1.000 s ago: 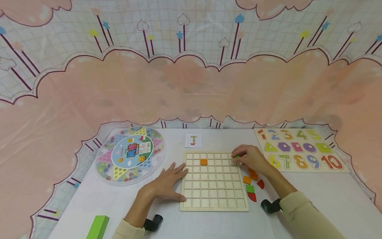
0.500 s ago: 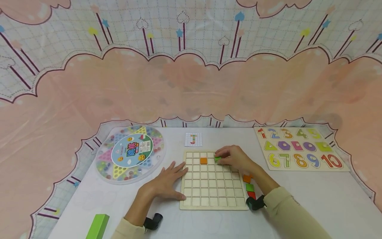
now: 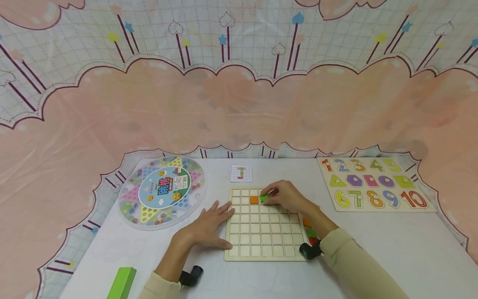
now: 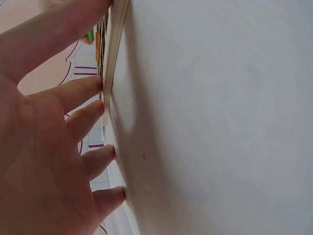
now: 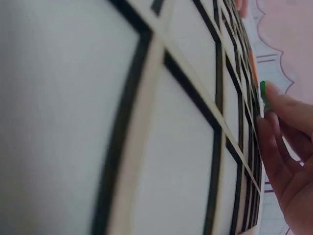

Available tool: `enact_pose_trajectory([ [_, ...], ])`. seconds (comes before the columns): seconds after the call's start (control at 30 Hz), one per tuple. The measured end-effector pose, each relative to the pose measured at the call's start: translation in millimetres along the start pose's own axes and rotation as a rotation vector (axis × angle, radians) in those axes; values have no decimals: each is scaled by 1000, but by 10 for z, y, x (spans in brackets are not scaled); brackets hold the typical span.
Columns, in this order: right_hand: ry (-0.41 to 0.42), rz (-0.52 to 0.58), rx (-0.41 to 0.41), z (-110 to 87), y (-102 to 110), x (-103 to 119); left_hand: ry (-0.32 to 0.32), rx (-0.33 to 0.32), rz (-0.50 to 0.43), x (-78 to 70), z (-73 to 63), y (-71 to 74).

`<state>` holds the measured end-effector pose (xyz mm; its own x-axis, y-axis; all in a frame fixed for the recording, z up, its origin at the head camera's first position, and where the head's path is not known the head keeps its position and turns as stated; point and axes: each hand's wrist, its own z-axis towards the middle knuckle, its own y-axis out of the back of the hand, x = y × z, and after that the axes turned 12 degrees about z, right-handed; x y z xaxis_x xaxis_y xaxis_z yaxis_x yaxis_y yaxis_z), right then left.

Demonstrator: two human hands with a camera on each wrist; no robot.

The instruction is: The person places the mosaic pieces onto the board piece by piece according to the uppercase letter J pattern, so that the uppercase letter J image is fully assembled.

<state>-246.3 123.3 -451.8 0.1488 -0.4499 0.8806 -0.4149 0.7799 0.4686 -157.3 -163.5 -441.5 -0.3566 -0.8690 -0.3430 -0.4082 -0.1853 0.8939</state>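
Note:
In the head view a wooden grid board point(image 3: 267, 258) lies flat on the white table. An orange square tile point(image 3: 254, 200) sits in a cell of its second row. Just right of it, my right hand point(image 3: 285, 196) pinches a green square tile point(image 3: 264, 198) between thumb and fingers, low over the board. The right wrist view shows the green tile point(image 5: 264, 94) on edge at the fingertips, close to the grid. With fingers spread and straight, my left hand point(image 3: 207, 227) rests along the board's left edge; in the left wrist view its fingertips touch the board's side point(image 4: 116, 39).
Orange, green point(image 3: 311, 232) and red tiles lie right of the board, partly under my right forearm. A pattern card point(image 3: 241, 173) lies behind it. A round marble game point(image 3: 164, 193) is at left, a number puzzle point(image 3: 377, 185) at right, a green block point(image 3: 122, 282) front left.
My right hand has carried the green tile leftward from the board's right edge to beside the orange tile. My left hand has stayed at the board's left edge.

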Motion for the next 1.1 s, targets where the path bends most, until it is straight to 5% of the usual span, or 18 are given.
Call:
enact_pose_trajectory([
  [0.7, -3, -85, -26, 28, -71, 53, 14, 2, -2, -15, -3, 3],
  [1.1, -34, -31, -21, 47, -61, 31, 14, 1, 1, -30, -3, 13],
])
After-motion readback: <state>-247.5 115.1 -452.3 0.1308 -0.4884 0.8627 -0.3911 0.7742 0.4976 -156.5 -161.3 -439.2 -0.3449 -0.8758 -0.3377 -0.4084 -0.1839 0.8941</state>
